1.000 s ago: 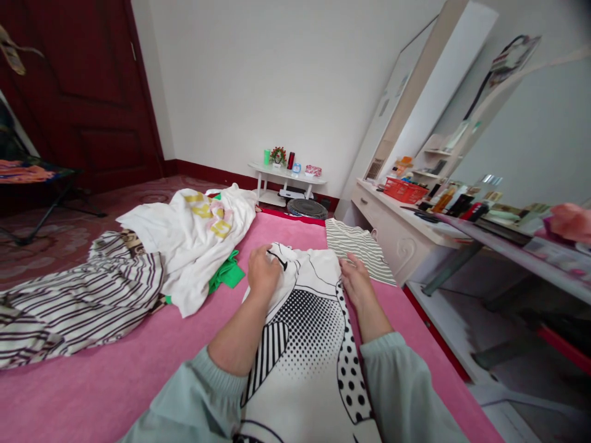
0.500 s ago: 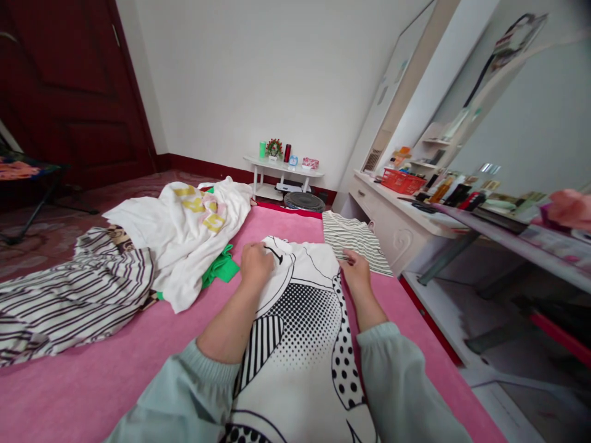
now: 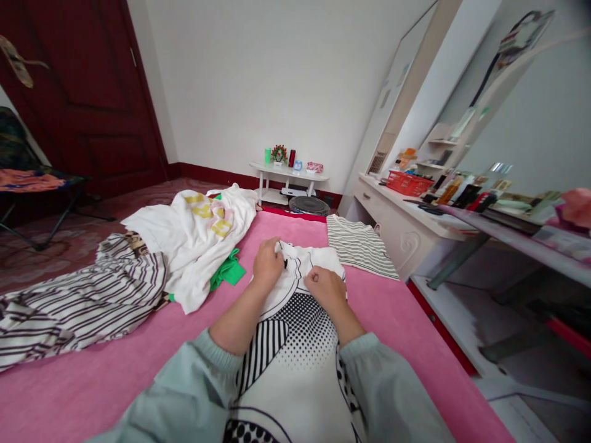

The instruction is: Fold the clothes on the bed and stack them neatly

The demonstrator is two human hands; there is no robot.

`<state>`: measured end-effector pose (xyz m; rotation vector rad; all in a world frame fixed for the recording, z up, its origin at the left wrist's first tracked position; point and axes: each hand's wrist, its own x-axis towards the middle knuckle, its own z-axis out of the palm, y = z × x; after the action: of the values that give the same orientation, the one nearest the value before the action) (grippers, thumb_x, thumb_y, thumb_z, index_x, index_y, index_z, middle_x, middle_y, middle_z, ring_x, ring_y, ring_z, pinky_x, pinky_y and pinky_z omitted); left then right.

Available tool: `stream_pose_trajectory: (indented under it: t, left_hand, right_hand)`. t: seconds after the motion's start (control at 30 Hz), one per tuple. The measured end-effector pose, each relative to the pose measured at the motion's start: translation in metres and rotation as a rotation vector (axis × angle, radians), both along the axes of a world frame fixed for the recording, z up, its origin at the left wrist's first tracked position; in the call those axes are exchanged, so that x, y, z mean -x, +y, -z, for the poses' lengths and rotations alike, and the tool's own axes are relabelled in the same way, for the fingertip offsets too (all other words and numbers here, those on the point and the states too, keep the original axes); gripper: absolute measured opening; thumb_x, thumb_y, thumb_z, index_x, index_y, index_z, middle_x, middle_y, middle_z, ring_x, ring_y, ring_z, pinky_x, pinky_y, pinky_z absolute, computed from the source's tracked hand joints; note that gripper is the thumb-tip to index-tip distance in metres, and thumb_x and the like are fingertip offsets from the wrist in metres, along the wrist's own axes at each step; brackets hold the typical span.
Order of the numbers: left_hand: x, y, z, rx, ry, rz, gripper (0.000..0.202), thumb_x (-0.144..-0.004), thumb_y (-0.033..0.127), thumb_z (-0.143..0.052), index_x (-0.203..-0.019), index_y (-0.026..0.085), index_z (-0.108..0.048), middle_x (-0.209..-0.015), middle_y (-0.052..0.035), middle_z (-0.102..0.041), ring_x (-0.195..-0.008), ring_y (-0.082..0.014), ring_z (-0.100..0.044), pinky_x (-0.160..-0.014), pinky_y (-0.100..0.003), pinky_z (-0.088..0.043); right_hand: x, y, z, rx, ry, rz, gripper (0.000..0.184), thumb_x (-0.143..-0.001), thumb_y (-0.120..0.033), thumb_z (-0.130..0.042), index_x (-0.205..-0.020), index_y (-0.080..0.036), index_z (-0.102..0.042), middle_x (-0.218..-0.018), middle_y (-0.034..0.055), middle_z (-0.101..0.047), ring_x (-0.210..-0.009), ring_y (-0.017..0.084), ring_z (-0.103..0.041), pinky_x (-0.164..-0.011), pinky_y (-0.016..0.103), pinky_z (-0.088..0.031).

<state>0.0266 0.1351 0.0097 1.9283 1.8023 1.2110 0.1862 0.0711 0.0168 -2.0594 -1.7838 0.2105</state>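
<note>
A white garment with black dots, stripes and curved lines [image 3: 300, 363] lies lengthwise on the pink bed cover [image 3: 194, 375] in front of me. At its far left edge, my left hand [image 3: 269, 267] is closed on the cloth, with the fingertips partly hidden. My right hand [image 3: 327, 288] rests over the upper part of the garment, right of the middle, its fingers curled together. Whether cloth is caught in those fingers cannot be seen. Beyond the garment's far right corner lies a flat striped top [image 3: 362, 247].
To the left are heaped a white top with yellow lettering [image 3: 201, 227], a striped garment [image 3: 87, 301] and green cloth [image 3: 228, 271]. A dressing table [image 3: 397, 215] carrying a red basket [image 3: 409, 183] stands along the right. A low white table [image 3: 286, 169] stands beyond the bed.
My right hand has moved left from the garment's right edge to over its upper part. My left hand stays at the left edge. The view has shifted slightly.
</note>
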Motion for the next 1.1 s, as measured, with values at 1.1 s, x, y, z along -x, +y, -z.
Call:
stream_pose_trajectory:
  t: [1.1]
  left_hand:
    - [0.016, -0.115, 0.020, 0.109, 0.474, 0.354, 0.074, -0.086, 0.067, -0.030, -0.143, 0.020, -0.035, -0.154, -0.0110, -0.025, -0.143, -0.0275, -0.016, -0.116, -0.045, -0.015]
  right_hand:
    - [-0.035, 0.008, 0.002, -0.047, 1.212, -0.022, 0.059, -0.067, -0.017, -0.063, -0.123, -0.014, -0.043, -0.074, 0.0022, -0.069, -0.054, 0.013, -0.064, -0.047, 0.020, -0.045]
